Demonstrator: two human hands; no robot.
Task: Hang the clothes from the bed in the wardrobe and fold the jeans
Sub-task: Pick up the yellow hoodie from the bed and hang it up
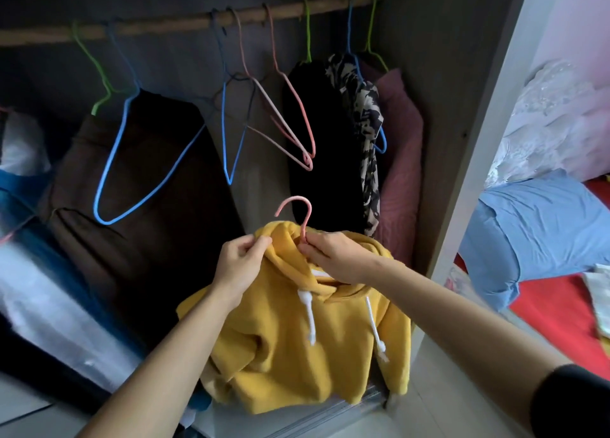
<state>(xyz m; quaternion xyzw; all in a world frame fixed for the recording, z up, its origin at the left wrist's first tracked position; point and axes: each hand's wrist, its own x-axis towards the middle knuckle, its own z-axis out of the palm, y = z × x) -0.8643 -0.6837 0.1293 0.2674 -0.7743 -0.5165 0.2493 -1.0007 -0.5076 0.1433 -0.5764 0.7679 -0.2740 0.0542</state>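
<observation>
Most of pink hanger [299,213] inside hoodie [297,345]

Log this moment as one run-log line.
step: hanging yellow hoodie | left hand: pinches hoodie | right hand: grips pink hanger | hanger: below rail, not hooked

1 wooden rail [185,24] carries 9 wire hangers: 3 green hangers [308,34], 3 blue hangers [109,160], 2 pink hangers [299,114] and 1 dark navy hanger [252,104]. 4 garments hang there: 1 brown garment [158,180], 1 black garment [320,140], 1 black-and-white patterned garment [366,124] and 1 dusty pink garment [402,140]. There are 2 hands, the left hand [242,262] and the right hand [333,256], with 1 yellow hoodie [297,345], its 2 white drawstrings [309,315] and 1 loose pink hanger [307,219]. 1 light blue garment [534,226] lies on 1 red bed [561,315].
</observation>
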